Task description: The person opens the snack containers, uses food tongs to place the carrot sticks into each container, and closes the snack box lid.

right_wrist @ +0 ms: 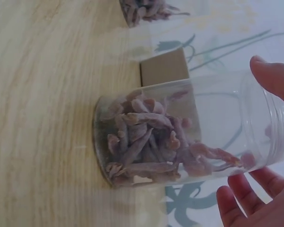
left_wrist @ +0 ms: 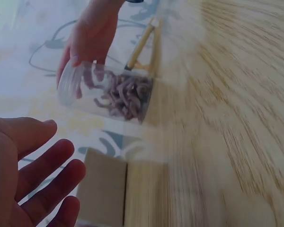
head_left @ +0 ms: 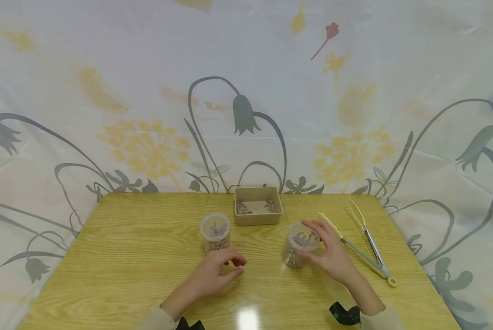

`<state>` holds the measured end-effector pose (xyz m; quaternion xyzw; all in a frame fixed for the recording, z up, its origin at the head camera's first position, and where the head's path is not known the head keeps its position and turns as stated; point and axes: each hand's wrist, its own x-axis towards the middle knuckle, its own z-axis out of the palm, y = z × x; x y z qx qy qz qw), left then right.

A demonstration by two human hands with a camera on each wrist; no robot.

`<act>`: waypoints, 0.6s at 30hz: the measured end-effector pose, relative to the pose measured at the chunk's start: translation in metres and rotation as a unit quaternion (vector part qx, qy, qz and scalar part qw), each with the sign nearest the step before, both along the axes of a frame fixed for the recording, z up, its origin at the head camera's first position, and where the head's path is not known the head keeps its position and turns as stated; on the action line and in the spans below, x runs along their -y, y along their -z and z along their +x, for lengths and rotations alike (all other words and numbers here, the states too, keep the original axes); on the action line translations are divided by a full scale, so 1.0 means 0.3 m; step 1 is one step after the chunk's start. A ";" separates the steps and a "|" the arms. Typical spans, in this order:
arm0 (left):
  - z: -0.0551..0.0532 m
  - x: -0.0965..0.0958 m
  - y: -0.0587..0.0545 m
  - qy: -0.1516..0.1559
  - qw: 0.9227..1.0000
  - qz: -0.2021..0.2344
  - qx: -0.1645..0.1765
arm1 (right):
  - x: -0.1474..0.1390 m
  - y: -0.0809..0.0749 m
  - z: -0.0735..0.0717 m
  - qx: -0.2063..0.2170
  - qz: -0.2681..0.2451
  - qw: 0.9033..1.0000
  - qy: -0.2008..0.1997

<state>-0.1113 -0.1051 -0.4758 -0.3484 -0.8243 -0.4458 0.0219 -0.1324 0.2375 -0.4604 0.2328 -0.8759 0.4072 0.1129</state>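
My right hand holds a clear plastic jar near its top, thumb on one side of the rim and fingers on the other. Purplish-brown wrinkled strips fill its lower part, and a few reach up toward the neck. My left hand is empty, fingers relaxed and slightly bent, just in front of a second clear jar with similar strips. In the left wrist view, that hand's fingers are spread apart, away from the held jar.
Behind the jars, a beige rectangular box contains small piles of strips in two corners. Metal tongs with cream tips lie spread on the right side of the wooden table. A flower-patterned cloth hangs behind.
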 end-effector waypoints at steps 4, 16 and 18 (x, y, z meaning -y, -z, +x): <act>0.021 0.057 -0.007 -0.009 0.999 -0.029 -0.017 | -0.006 0.012 0.020 0.000 0.006 1.000 0.012; 0.008 0.248 -0.022 -0.093 0.959 -0.146 -0.224 | -0.016 0.000 0.049 -0.073 0.022 0.997 0.020; 0.000 0.276 -0.029 -0.109 0.952 -0.154 -0.242 | -0.017 -0.003 0.049 -0.084 0.031 0.996 0.018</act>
